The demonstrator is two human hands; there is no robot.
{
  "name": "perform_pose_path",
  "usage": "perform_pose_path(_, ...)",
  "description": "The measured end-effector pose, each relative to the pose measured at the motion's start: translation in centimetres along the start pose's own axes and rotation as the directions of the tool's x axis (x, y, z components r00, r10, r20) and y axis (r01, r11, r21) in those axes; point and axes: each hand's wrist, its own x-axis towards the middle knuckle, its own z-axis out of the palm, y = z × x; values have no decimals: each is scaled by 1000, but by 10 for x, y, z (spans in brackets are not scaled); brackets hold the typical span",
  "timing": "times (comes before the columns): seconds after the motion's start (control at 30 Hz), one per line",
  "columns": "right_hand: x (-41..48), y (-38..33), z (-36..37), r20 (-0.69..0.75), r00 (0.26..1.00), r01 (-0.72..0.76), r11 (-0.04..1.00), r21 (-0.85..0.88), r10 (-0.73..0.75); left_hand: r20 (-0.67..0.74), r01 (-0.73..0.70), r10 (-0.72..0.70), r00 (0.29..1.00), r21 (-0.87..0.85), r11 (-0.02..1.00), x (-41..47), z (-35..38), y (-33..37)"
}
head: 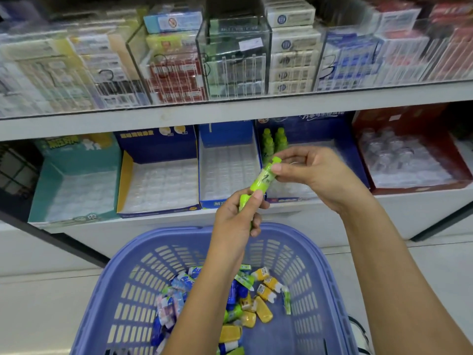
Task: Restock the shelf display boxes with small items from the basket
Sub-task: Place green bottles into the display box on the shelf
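While both hands work above the basket [176, 229], we judge the restocking barely begun. Our right hand [314, 172] pinches a green tube [267, 178]; our left hand [236, 224] grips a green piece [244, 202] touching its lower end. Beyond the basket, two green bottles [273, 142] stand in the dark blue display box [314, 129]; the three boxes [158, 147] beyond the basket's left side show bare trays. Many wrapped items [263, 290] lie inside the basket.

left hand [234, 219], right hand [316, 172]: pinch grips

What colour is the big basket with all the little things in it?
The basket is a soft purple-blue, clearest in the head view.
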Motion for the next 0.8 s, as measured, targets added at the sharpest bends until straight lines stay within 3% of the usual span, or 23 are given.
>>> perform_pose_path(0.13, 20, 4, -25, -337, 932, 82, 984, -159, -132, -10, 136, -137, 991, -71, 988, 1, -7, 0)
perform_pose_path(0.2, 32, 5, -39, -388, 897, 80, 943, -324, -210, -21, 188, -191, 981, -99, 977, 2, -11, 1)
perform_pose_path(0.3, 49, 7, -48, -370, 902, 25, 884, -466, -221, -26, 213, -217, 976, -98, 972, 2, -15, 0)
perform_pose_path(0.47, 56, 11, -48, -260, 954, 33, 914, -405, -150, -18, 190, -199, 980, -216, 958, 7, -19, 1)
perform_pose_path(0.8, 66, 39, -15, -155, 969, 61, 799, -598, -191, -22, 170, -192, 981, -381, 909, 14, -15, 4)
